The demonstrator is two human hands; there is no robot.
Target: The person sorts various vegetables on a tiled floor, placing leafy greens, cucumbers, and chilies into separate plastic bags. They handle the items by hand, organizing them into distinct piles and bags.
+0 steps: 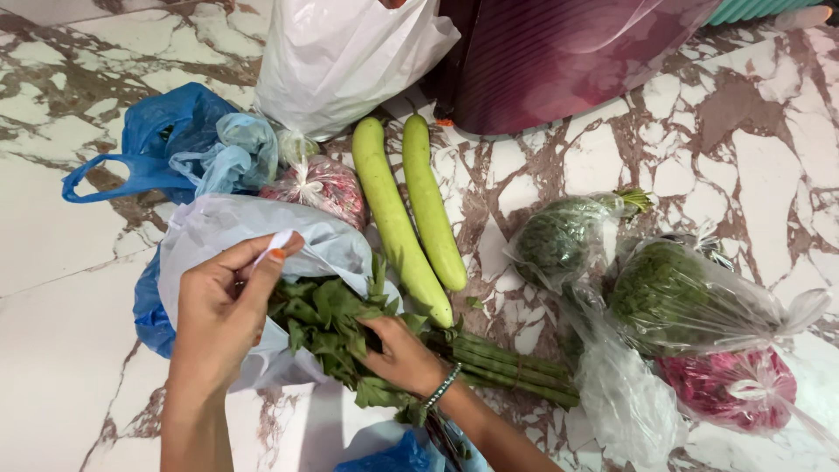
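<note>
Marble floor [725, 114], white with brown veins, carries everything here, and a dark maroon ribbed case [559, 61] stands at the far side beside a big white plastic bag [341, 61]. Nearer, toward the left, a pale carrier bag [227, 232] lies with its mouth facing right, over a blue bag [153, 140]. Out of that mouth comes a bunch of leafy greens [328, 319], leaves still at the opening, thick green stalks [516, 363] lying out to the right on the floor.

The left hand [218, 315] pinches the bag's white rim between thumb and forefinger, other fingers loosely curled, lifting the edge off the leaves. The right hand [402, 354], a bangle at its wrist, is closed around the bunch where leaf meets stalk.

Judging from this, the grip belongs on the stalks, not the leaves, which would tear; the rim should be held high and wide so the leaves slide free without snagging.

Two long pale bottle gourds [411, 218] lie just beyond the bunch. To the right sit tied clear bags of green herbs [673, 297] and a smaller one of red-pink produce [725, 385].
</note>
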